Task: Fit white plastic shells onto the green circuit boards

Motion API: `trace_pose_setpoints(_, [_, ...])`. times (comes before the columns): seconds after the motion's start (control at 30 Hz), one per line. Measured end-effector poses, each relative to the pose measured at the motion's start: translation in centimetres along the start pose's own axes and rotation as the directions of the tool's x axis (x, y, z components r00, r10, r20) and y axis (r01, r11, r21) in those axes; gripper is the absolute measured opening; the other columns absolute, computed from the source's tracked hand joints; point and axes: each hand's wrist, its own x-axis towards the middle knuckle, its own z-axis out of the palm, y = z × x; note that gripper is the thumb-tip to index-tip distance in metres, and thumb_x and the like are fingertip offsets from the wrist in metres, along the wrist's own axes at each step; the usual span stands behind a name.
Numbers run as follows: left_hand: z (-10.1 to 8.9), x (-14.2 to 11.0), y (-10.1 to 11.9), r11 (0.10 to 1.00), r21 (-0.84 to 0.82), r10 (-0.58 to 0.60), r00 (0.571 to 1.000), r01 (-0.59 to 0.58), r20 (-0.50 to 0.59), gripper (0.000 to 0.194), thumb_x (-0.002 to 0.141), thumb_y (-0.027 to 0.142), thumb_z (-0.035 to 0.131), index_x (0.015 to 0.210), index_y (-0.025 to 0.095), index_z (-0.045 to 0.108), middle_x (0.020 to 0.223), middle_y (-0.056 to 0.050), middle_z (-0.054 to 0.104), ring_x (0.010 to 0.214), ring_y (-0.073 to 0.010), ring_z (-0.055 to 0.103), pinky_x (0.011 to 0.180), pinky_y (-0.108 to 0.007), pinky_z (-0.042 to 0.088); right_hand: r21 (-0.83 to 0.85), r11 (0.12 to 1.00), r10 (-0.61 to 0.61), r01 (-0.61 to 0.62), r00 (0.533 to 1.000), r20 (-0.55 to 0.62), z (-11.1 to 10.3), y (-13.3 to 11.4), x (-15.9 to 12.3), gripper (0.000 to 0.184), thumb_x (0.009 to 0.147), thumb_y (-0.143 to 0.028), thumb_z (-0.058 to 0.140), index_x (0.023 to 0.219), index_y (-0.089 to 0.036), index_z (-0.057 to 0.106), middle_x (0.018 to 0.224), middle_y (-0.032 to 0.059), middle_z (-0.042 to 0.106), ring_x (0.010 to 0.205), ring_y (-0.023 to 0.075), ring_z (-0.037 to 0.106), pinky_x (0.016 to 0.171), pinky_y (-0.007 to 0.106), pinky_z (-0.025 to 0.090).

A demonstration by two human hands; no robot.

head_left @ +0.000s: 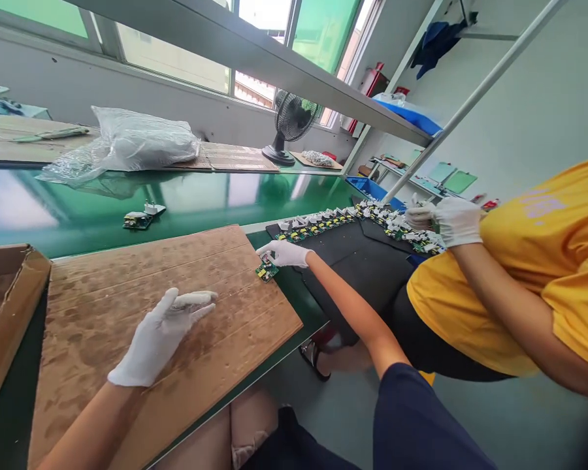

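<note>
White gloves cover both hands. Right hand (285, 253): narrow pinch on a small circuit board (267, 271), gripping its upper end; the board sits at the right edge of a brown cardboard sheet (102, 307). Left hand (159, 336): fingers stretched out, nothing visible in it, low over the cardboard; cannot tell whether it touches.

Handling, by judgement: a light pinch at the board's rim, off the raised parts, suits it best. Keep it level; if the left hand shares the load, have it take the opposite edge.

Edges: the cardboard's right border passes just by the right fingertips and could catch a board held low. The green counter (200, 202) ends on the wearer's side of both hands. Past the right hand, a black mat (345, 253) bears a row of boards (318, 226), with a co-worker's gloved hands (453, 220) beyond: little slack that way. Left of the left hand, a cardboard box (34, 271) limits the swing. Beyond the left hand, another board (136, 220) rests on the counter. Best room seems to be over the cardboard, between the two hands.
</note>
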Motion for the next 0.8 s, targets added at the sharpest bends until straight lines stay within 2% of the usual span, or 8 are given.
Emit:
trace_pose_setpoints(0.13, [-0.5, 0.5, -0.6, 0.999, -0.033, -0.017, 0.997, 0.02, 0.078, 0.039, 0.083, 0.045, 0.047, 0.092, 0.013, 0.068, 0.102, -0.01, 0.066, 0.108, -0.0269, 0.053, 0.099, -0.044, 0.04, -0.026, 1.0, -0.009, 0.007, 0.998, -0.07, -0.4, -1.4, 0.4, 0.038, 0.066, -0.007, 0.056, 0.103, -0.01, 0.062, 0.085, 0.0045, 0.063, 0.075, 0.0128, 0.056, 0.068, 0.021, 0.043])
trace_pose_setpoints(0.27, [0.1, 0.2, -0.7, 1.0, -0.017, 0.02, 0.99, -0.018, 0.137, 0.045, 0.082, 0.043, 0.051, 0.121, 0.021, 0.053, 0.121, -0.009, 0.056, 0.109, -0.0247, 0.053, 0.1, -0.045, 0.037, -0.08, 0.994, -0.088, 0.08, 0.991, -0.104, -2.0, -5.0, 0.7, 0.033, 0.065, -0.01, 0.057, 0.097, -0.01, 0.064, 0.089, 0.0085, 0.061, 0.078, 0.0164, 0.056, 0.071, 0.025, 0.042])
trace_pose_setpoints(0.4, [1.6, -0.7, -0.8, 0.997, 0.07, 0.006, 0.986, -0.018, 0.165, 0.058, 0.076, 0.035, 0.062, 0.13, 0.03, 0.04, 0.143, -0.005, 0.033, 0.125, -0.025, 0.04, 0.101, -0.042, 0.037, -0.236, 0.952, -0.183, 0.194, 0.981, 0.069, -3.4, -10.4, 2.0, 0.025, 0.062, -0.014, 0.06, 0.086, -0.013, 0.068, 0.082, 0.0084, 0.064, 0.073, 0.0194, 0.058, 0.064, 0.027, 0.041])
trace_pose_setpoints(0.47, [2.2, -1.0, -0.8, 0.995, 0.09, -0.059, 0.986, 0.045, 0.159, 0.071, 0.069, 0.031, 0.07, 0.131, 0.033, 0.035, 0.145, -0.006, 0.029, 0.12, -0.0253, 0.046, 0.098, -0.04, 0.04, -0.291, 0.931, -0.165, 0.221, 0.965, 0.204, -3.5, -13.3, 3.1, 0.017, 0.061, -0.022, 0.063, 0.075, -0.015, 0.07, 0.071, 0.007, 0.064, 0.067, 0.0203, 0.059, 0.061, 0.029, 0.04])
trace_pose_setpoints(0.53, [2.3, -1.0, -0.8, 0.984, 0.06, -0.174, 0.967, 0.165, 0.188, 0.069, 0.067, 0.032, 0.071, 0.128, 0.029, 0.038, 0.139, -0.011, 0.037, 0.104, -0.0252, 0.059, 0.089, -0.039, 0.046, -0.302, 0.927, -0.136, 0.223, 0.949, 0.284, -3.3, -16.1, 4.5, 0.014, 0.059, -0.028, 0.068, 0.064, -0.016, 0.069, 0.06, 0.006, 0.063, 0.064, 0.0216, 0.06, 0.061, 0.031, 0.04])
trace_pose_setpoints(0.6, [2.1, -0.7, -0.8, 0.961, 0.037, -0.277, 0.934, 0.276, 0.225, 0.051, 0.071, 0.036, 0.067, 0.115, 0.017, 0.048, 0.123, -0.017, 0.053, 0.084, -0.0237, 0.066, 0.075, -0.034, 0.051, -0.298, 0.921, -0.164, 0.251, 0.943, 0.288, -2.9, -18.7, 6.0, 0.017, 0.056, -0.031, 0.072, 0.062, -0.016, 0.069, 0.059, 0.0061, 0.062, 0.066, 0.023, 0.06, 0.063, 0.032, 0.041])
trace_pose_setpoints(0.7, [1.3, 0.1, -1.1, 0.955, -0.013, -0.283, 0.925, 0.295, 0.254, 0.039, 0.074, 0.038, 0.062, 0.102, 0.011, 0.054, 0.097, -0.016, 0.065, 0.066, -0.0198, 0.066, 0.057, -0.026, 0.05, -0.266, 0.879, -0.357, 0.397, 0.915, 0.186, -2.3, -22.5, 8.3, 0.023, 0.06, -0.03, 0.071, 0.079, -0.017, 0.072, 0.075, 0.0073, 0.066, 0.073, 0.024, 0.061, 0.068, 0.033, 0.042])
trace_pose_setpoints(0.8, [0.5, 1.2, -1.7, 0.953, -0.076, -0.265, 0.93, 0.293, 0.253, 0.034, 0.068, 0.034, 0.067, 0.09, 0.012, 0.056, 0.081, -0.01, 0.066, 0.056, -0.0176, 0.063, 0.049, -0.025, 0.046, -0.267, 0.778, -0.577, 0.569, 0.815, 0.056, -1.3, -27.1, 10.6, 0.028, 0.075, -0.024, 0.057, 0.1, -0.018, 0.068, 0.094, 0.01, 0.064, 0.086, 0.0257, 0.06, 0.075, 0.035, 0.042])
